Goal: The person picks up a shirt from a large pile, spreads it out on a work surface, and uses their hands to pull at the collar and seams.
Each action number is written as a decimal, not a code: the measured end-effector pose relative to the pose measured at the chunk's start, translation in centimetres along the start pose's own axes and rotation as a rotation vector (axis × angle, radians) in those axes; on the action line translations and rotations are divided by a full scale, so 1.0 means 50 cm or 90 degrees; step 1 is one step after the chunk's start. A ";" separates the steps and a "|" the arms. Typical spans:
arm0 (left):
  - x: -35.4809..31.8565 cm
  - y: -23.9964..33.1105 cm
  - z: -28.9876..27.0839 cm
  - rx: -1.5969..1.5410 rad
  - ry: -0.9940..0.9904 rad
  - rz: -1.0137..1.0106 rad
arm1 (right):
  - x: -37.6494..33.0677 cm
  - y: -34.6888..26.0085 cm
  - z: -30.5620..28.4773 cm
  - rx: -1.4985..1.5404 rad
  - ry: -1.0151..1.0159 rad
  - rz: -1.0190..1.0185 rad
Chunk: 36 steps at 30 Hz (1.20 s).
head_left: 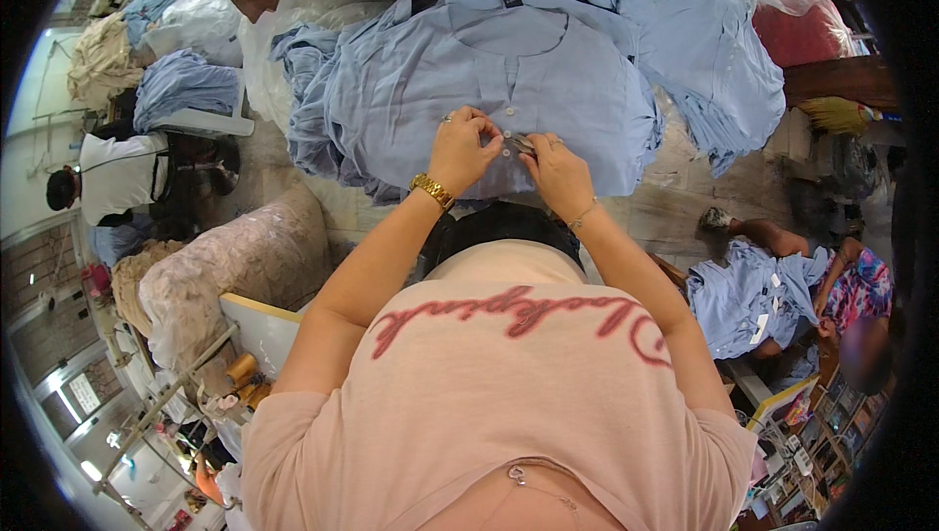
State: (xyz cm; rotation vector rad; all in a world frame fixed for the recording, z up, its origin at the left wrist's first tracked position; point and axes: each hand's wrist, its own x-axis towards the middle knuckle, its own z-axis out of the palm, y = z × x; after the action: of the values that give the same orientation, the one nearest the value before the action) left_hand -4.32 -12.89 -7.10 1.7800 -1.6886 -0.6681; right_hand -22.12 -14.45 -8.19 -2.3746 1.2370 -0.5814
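A light blue shirt (411,81) lies spread on a stack of like garments, its round neckline away from me. White buttons (510,111) run down the front placket toward my body. My left hand (464,153), with a gold watch at the wrist, is closed in a pinch beside the placket; what its fingertips hold is too small to make out. Between the fingers of my right hand (560,177) is a small pair of metal thread snips (522,145), tips pointing at the buttons. Both hands rest low on the shirt front, close together.
More blue garments (685,42) hang off the right side of the pile. Clear plastic bags (269,52) lie at its left. A large wrapped bundle (245,262) stands left of me. One person (122,174) works at far left, another (861,287) handles blue garments at right.
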 end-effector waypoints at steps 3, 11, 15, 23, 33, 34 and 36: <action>0.000 -0.004 0.001 -0.015 0.001 -0.007 | 0.005 -0.004 0.001 0.001 -0.006 -0.004; 0.003 -0.007 -0.004 0.018 -0.035 0.005 | 0.017 -0.010 0.011 0.018 -0.025 0.020; 0.007 -0.012 -0.049 -0.210 -0.177 -0.026 | 0.016 -0.011 0.010 0.022 -0.045 0.110; -0.155 -0.018 -0.197 -0.214 -0.470 -0.186 | -0.026 -0.022 -0.033 0.168 -0.250 0.153; -0.263 0.050 -0.201 -0.074 -0.292 -0.075 | -0.010 -0.119 0.020 0.169 -0.486 -0.094; -0.273 0.047 -0.195 -0.067 -0.272 -0.055 | -0.009 -0.123 0.024 0.188 -0.485 -0.060; -0.286 0.050 -0.193 -0.072 -0.265 -0.101 | -0.008 -0.125 0.032 0.226 -0.480 0.009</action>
State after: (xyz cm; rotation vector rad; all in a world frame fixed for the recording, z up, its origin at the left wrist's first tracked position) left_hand -0.20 2.03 0.89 1.7938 -1.7351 -1.2502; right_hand -17.32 -10.57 -6.32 -1.9781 0.7316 0.1116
